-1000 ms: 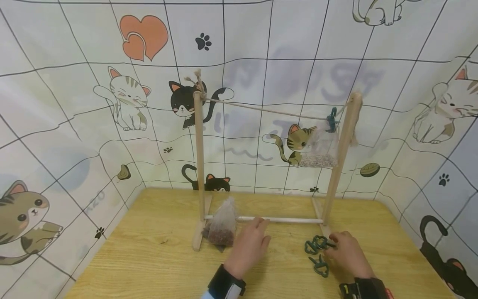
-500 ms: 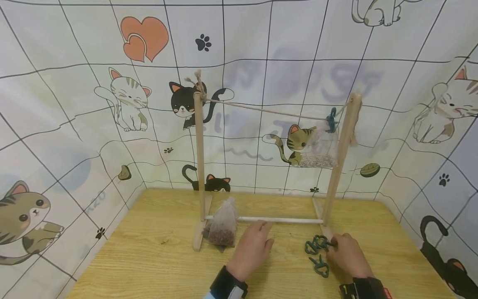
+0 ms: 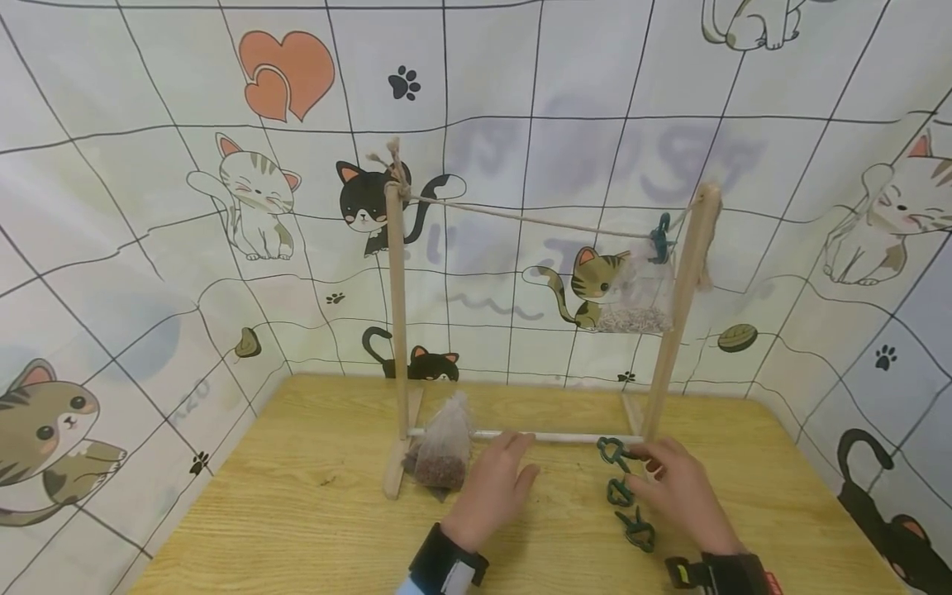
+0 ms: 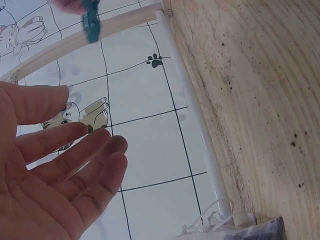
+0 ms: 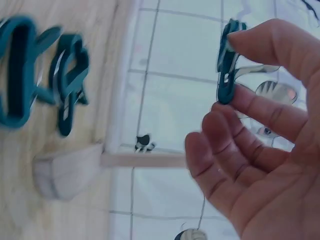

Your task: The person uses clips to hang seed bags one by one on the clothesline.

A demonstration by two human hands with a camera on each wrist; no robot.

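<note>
Between thumb and fingers my right hand (image 3: 680, 496) pinches a dark green clothespin (image 5: 228, 62), lifted off the table at the right. Two more green clothespins lie on the table beside that hand, one a clothespin (image 3: 620, 492) close to its thumb and the other a clothespin (image 3: 638, 530) nearer me. My left hand (image 3: 492, 489) holds nothing; its fingers are relaxed, palm facing inward in the left wrist view. To its left sits a mesh bag (image 3: 444, 454) with reddish-brown filling, against the rack's left foot.
A wooden rack stands at the back, with a left post (image 3: 397, 306), a right post (image 3: 680, 322) and a white bottom bar (image 3: 565, 438). From its rope (image 3: 521, 218) hangs a pale filled mesh bag (image 3: 635, 302), clipped by a green clothespin (image 3: 660, 240). Cat-print cloth surrounds the table.
My right hand has lifted one clothespin away from the others, up and slightly left toward the rack's bar. The left hand has barely shifted.
</note>
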